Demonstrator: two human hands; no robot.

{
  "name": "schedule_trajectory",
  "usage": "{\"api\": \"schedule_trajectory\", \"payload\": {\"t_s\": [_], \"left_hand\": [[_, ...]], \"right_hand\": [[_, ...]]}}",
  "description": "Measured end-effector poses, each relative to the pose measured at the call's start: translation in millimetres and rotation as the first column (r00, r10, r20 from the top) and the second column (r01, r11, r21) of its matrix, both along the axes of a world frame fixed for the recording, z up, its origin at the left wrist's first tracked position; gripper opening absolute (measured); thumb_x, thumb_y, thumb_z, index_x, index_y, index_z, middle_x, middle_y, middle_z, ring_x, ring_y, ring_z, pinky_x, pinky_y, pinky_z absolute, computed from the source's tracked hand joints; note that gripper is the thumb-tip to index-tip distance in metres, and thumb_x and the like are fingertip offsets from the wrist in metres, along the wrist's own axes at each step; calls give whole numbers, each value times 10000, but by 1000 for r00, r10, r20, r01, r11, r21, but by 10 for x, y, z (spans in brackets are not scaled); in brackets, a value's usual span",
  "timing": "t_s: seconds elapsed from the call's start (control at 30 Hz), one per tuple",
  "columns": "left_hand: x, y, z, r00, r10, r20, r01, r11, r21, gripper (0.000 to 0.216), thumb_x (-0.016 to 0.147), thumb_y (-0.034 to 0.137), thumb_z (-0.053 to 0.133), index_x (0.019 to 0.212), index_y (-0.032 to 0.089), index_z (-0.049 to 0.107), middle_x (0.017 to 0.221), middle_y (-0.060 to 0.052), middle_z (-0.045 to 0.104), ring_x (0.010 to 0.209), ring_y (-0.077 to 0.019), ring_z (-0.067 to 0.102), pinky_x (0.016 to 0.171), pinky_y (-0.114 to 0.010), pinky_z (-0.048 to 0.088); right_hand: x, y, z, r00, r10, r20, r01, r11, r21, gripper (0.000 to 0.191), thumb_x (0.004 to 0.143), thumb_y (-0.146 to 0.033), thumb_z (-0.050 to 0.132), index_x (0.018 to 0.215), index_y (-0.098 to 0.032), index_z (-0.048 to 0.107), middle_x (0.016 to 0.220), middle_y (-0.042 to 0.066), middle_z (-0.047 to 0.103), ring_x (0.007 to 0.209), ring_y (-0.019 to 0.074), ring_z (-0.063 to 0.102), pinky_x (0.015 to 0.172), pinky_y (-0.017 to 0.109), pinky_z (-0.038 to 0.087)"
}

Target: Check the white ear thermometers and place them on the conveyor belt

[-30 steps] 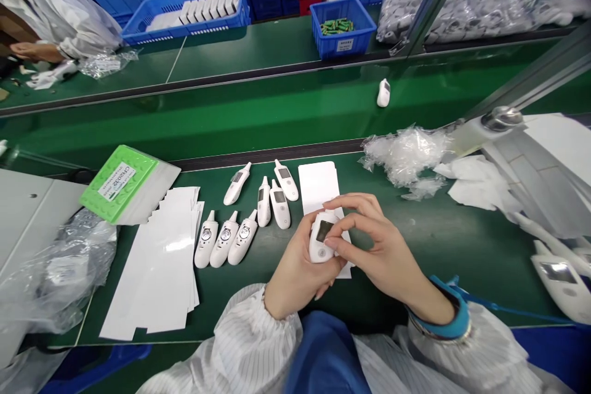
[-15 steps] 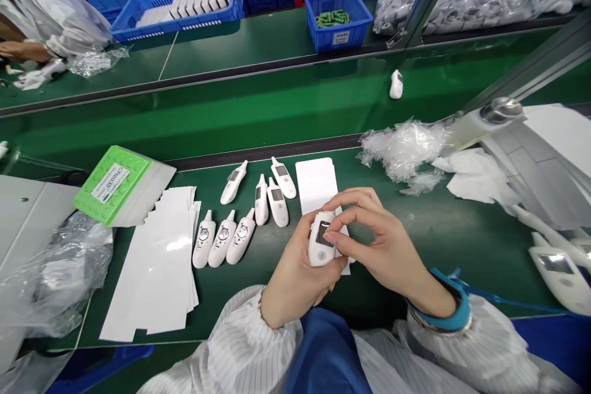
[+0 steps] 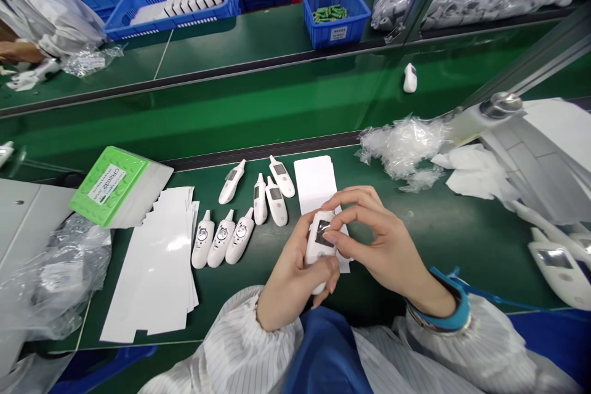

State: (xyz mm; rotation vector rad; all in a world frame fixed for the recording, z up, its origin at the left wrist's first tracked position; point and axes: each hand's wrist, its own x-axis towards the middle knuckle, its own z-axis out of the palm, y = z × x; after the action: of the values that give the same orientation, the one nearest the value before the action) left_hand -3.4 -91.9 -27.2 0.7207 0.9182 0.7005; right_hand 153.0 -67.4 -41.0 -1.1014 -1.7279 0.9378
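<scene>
White thermometer gripped in left hand, right hand fingers on its screen

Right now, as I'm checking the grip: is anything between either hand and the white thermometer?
Nothing visible is. The left hand wraps the thermometer bare, and the right hand pinches it at the dark screen. The white card lies under them on the table, not between.

White pinstriped sleeves, blue apron, blue wrist strap.
</scene>
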Motion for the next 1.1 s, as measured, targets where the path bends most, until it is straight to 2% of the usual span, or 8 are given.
{"api": "schedule_trajectory", "payload": {"t_s": [0.1,0.27,0.5,0.7,1.0,1.1], "left_hand": [[-25,-4,-36,997,11,83,-11,1000,-9,487,854,267,536,1307,203,369,538,35,526,389,-84,385,345,-152,345],[-29,-4,-52,992,15,125,-14,1000,-11,463,877,241,473,1326,188,373,539,23,540,364,-80,376,343,-152,340],[1,-6,-15,997,27,69,-25,999,-36,484,940,318,443,1396,197,332,503,38,527,349,-91,373,326,-151,324],[-11,-23,-9,999,-1,41,0,1000,11,442,967,344,431,1381,212,347,545,31,547,362,-81,389,349,-159,340],[-11,-39,-3,999,0,52,-3,999,52,471,957,337,464,1371,169,312,550,35,564,369,-69,394,344,-143,345],[-5,-29,-4,999,-7,32,5,999,43,513,927,300,509,1370,167,288,559,44,562,376,-64,397,344,-139,344]], "right_hand": [[3,-3,7,1000,4,-14,-4,1000,8,117,884,-195,640,786,-254,619,1013,20,676,1064,227,542,912,421,474],[0,-6,10,1000,-7,-21,7,1000,3,125,898,-241,627,775,-259,624,1006,29,678,1057,244,551,898,450,480],[0,-15,24,1000,-7,-28,7,1000,-7,122,896,-232,630,778,-259,631,1012,30,677,1066,245,551,913,453,477],[15,-4,40,999,-5,-52,4,1000,-3,84,893,-248,654,812,-259,635,1014,25,674,1072,231,553,913,428,476],[-16,23,30,995,-53,-83,50,998,-41,120,857,-192,679,763,-246,630,948,25,670,1019,229,575,879,417,484],[-14,11,39,995,-62,-75,61,998,-17,122,861,-201,681,759,-246,632,949,31,677,1015,231,580,878,417,486]]}}
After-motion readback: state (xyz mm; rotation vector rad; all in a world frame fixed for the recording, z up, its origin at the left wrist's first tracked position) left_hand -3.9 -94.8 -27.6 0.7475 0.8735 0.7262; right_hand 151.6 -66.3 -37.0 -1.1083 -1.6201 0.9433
